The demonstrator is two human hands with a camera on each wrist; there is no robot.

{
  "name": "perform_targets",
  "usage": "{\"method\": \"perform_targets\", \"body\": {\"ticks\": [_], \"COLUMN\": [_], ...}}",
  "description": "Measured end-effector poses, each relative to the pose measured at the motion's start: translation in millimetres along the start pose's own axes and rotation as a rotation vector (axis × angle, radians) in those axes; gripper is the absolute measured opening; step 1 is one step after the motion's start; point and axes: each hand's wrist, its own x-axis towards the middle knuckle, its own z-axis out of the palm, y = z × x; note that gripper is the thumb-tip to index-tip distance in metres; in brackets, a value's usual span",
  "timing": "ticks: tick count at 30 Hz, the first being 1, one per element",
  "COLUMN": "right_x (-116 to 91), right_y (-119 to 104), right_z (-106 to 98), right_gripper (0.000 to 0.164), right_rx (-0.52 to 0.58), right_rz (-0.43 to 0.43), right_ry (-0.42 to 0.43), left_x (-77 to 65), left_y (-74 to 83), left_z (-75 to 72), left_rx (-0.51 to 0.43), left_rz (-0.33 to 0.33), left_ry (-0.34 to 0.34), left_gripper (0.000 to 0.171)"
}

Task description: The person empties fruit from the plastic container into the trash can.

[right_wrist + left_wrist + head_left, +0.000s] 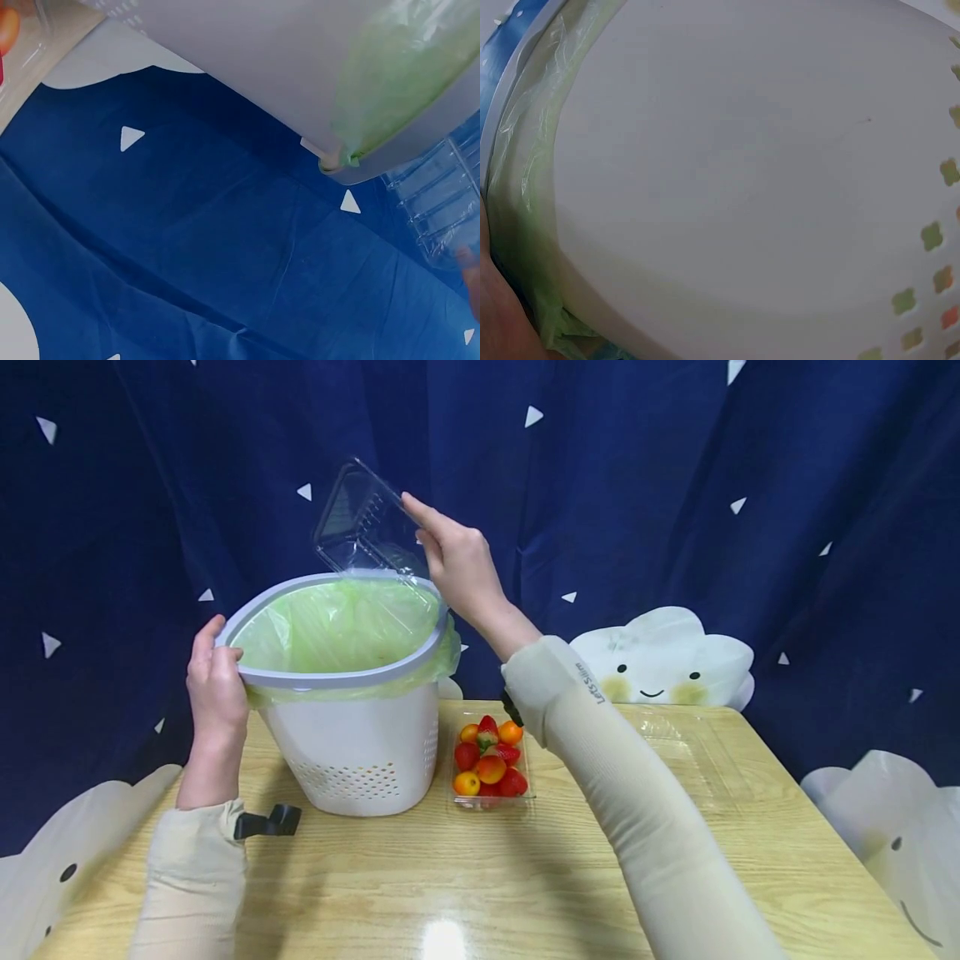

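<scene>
A white bin (352, 731) with small holes low in its wall stands on the table, lined with a pale green plastic bag (330, 622) folded over its grey rim. My left hand (217, 689) grips that rim at the left side. Above the bin's far right edge, my right hand (461, 560) holds a clear plastic container (356, 518) by its edge, tilted over the opening. In the right wrist view, part of the clear container (442, 195) shows beside the bin's rim. The bottom of the bag's inside is hidden by the bin's near wall.
Right beside the bin sits a clear tray (459, 803) filled with strawberries (513, 782) and small orange fruits (467, 783). Another clear tray (675, 747) lies farther right, partly behind my right sleeve. A dark blue curtain (637, 485) and cloud-shaped cutouts (660, 656) border the table.
</scene>
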Motion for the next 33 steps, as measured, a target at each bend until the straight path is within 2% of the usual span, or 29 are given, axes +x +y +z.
{"method": "perform_targets", "body": {"ticks": [9, 17, 24, 33], "right_x": [-10.6, -25.4, -44.0, -81.1], "right_y": [13.4, 30.7, 50.6, 72.7], "right_z": [-7.9, -25.7, -38.6, -50.2], "right_gripper": [0.040, 0.038, 0.038, 0.036], "right_rx": [0.105, 0.204, 0.314, 0.372], "right_rz": [0.087, 0.279, 0.484, 0.622], "right_ry": [0.123, 0.207, 0.226, 0.244], "left_x": [1.8, 1.3, 1.7, 1.7], "left_y": [-0.7, -1.2, -0.7, -1.1], "left_z": [1.0, 1.5, 1.4, 3.0], "left_rx": [-0.004, -0.003, -0.010, -0.010], "left_rz": [0.001, 0.003, 0.005, 0.007], "left_ry": [-0.004, -0.016, -0.004, 0.002], "left_gripper": [0.053, 0.053, 0.052, 0.052]}}
